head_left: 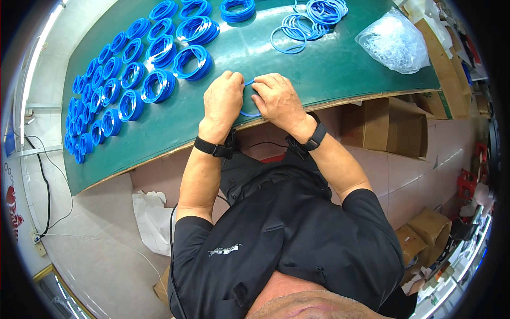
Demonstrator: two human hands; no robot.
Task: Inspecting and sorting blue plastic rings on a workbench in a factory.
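Near the front edge of the green table [255, 58], a single blue ring [249, 114] is held between my two hands. My left hand [224, 99] is closed on the ring's left side, its fingers curled. On the opposite side my right hand [277, 100] pinches it with bent fingers. Only short arcs of the ring show at its top and bottom; the hands hide the rest. Just beyond my left hand lies a stack of blue rings [205, 65]. Farther off to the right is a loose pile of blue rings [305, 27].
Rows of stacked blue rings [158, 86] cover the table's left half. A clear plastic bag [394, 42] sits at the right end. An opened cardboard box [390, 127] stands below the table's right edge. White sheeting [154, 220] lies on the floor at left.
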